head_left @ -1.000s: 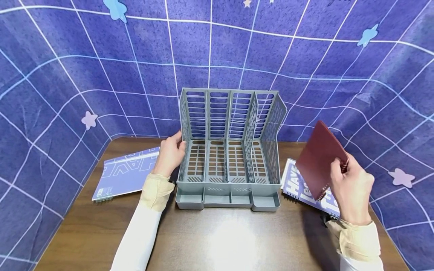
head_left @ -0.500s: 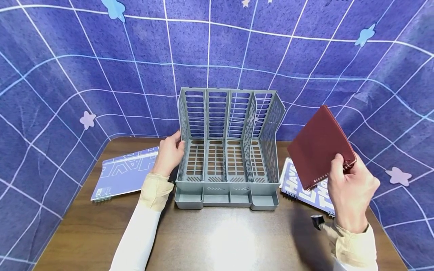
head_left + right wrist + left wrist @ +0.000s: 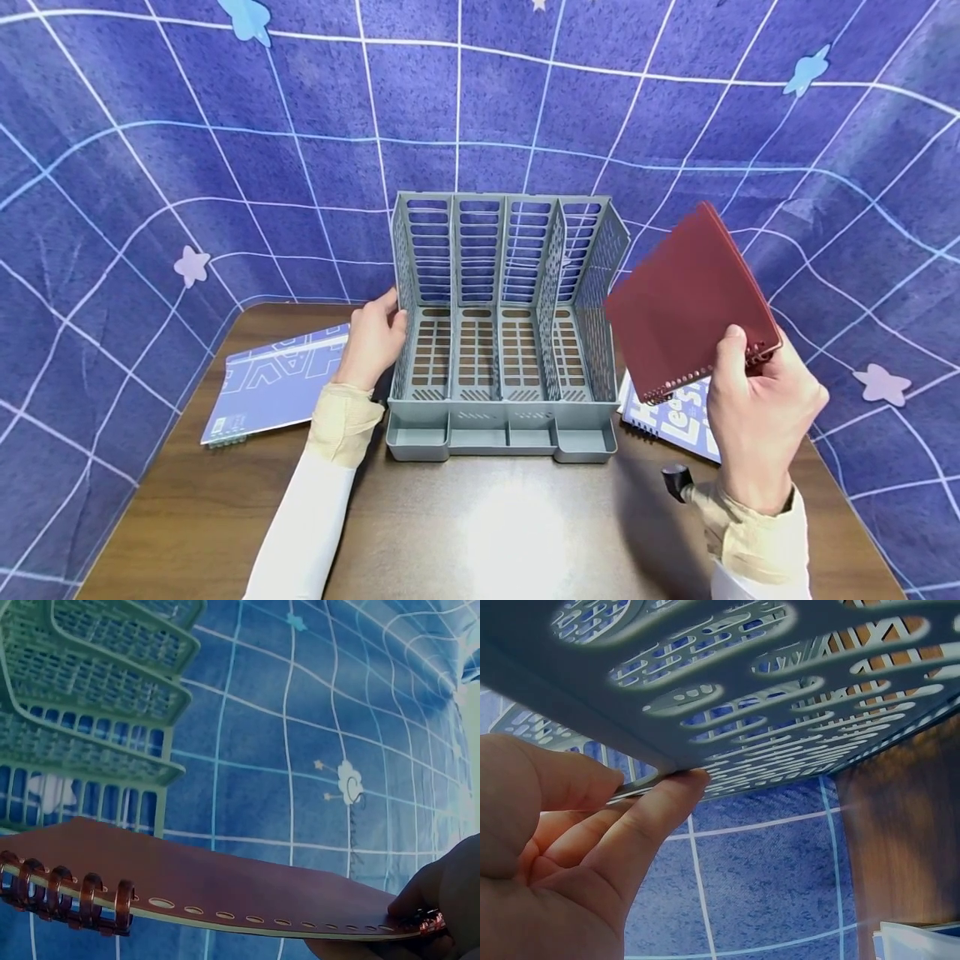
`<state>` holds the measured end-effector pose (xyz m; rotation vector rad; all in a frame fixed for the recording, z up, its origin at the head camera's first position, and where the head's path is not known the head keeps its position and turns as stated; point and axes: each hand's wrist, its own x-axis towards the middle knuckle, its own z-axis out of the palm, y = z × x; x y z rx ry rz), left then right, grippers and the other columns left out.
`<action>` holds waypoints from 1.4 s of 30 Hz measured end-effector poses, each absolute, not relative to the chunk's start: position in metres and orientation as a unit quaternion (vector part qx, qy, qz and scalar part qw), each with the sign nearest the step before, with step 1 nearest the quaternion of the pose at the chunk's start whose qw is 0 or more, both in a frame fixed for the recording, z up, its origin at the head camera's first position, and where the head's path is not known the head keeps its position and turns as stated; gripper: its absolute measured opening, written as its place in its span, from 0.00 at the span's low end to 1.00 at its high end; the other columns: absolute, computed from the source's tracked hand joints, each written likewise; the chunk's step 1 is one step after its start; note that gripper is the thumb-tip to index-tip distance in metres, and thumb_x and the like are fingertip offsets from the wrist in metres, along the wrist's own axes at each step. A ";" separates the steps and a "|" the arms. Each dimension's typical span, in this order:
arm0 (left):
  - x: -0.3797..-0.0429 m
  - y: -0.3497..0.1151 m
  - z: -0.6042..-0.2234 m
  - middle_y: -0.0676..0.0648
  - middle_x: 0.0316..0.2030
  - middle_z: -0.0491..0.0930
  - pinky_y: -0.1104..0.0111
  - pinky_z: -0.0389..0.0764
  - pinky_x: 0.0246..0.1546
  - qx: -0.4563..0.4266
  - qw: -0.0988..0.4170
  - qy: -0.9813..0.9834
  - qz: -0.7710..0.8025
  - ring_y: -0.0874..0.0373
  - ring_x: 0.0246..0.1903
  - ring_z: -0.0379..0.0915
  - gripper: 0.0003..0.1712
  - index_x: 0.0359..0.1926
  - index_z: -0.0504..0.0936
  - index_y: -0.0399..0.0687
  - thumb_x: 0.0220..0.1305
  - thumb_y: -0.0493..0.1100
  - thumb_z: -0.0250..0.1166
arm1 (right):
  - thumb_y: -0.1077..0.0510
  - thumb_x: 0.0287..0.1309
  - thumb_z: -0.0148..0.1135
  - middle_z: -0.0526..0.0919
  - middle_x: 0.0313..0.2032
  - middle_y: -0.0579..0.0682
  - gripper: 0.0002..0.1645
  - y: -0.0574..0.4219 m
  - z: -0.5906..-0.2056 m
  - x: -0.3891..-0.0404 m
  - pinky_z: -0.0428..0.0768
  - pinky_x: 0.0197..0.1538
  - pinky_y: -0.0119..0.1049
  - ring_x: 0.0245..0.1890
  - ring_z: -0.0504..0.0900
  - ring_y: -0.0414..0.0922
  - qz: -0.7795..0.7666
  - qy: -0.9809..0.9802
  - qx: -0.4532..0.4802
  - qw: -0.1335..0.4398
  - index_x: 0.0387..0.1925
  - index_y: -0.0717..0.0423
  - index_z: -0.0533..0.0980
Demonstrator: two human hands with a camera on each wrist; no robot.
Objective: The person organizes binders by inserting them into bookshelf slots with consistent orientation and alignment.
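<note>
A dark red ring-bound notebook (image 3: 693,304) is raised above the table's right side, gripped by my right hand (image 3: 765,412) along its spiral edge. The right wrist view shows its rings (image 3: 90,892) and a row of punched holes, with the thumb on the cover. In the middle stands a grey file organizer (image 3: 498,410) with several upright compartments and small trays in front. My left hand (image 3: 371,343) pinches the organizer's left side; in the left wrist view the fingers (image 3: 645,817) meet its slotted wall near a corner. The notebook hangs to the right of the organizer, apart from it.
A blue notebook (image 3: 277,383) lies on the wooden table (image 3: 420,533) to the left. Another blue and white spiral notebook (image 3: 678,425) lies at the right, partly covered by the red notebook and right hand. A blue patterned cloth (image 3: 495,100) rises behind and at both sides.
The right hand has lifted the red notebook and moved it left toward the organizer, turning its cover more toward the head camera. The left hand keeps its place on the organizer.
</note>
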<state>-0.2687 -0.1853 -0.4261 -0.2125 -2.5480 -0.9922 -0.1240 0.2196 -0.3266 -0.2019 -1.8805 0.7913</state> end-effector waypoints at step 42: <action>-0.267 -0.185 -0.425 0.42 0.41 0.86 0.47 0.79 0.40 -0.073 0.191 -0.913 -0.353 0.43 0.37 0.81 0.20 0.60 0.79 0.51 0.68 0.39 0.59 | 0.57 0.62 0.57 0.87 0.33 0.60 0.19 0.162 -0.428 -0.209 0.76 0.24 0.56 0.22 0.82 0.60 0.335 -0.827 0.007 0.452 0.53 0.52 0.83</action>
